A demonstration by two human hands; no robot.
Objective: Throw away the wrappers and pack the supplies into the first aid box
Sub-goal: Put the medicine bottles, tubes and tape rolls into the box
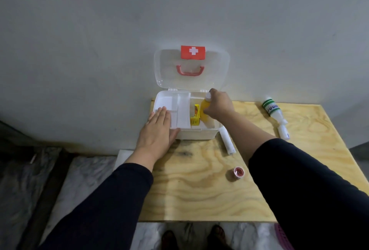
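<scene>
The white first aid box [196, 134] stands open at the back left of the plywood table [199, 189], its clear lid [165, 66] leaning against the wall. My left hand [157, 131] lies flat on the box's front left corner, fingers together, holding nothing. My right hand [218, 105] grips a yellow bottle with a white cap [205, 110] inside the box's right compartment. A small yellow carton [195, 116] stands just left of the bottle in that compartment. A white inner tray [179, 110] covers the box's left half.
A white roll [227, 139] lies just right of the box. A red-centred tape roll [234, 173] sits mid-table. A white bottle with green bands [272, 110] and a small white tube [283, 131] lie at the back right. Marble floor and my feet [191, 237] show below.
</scene>
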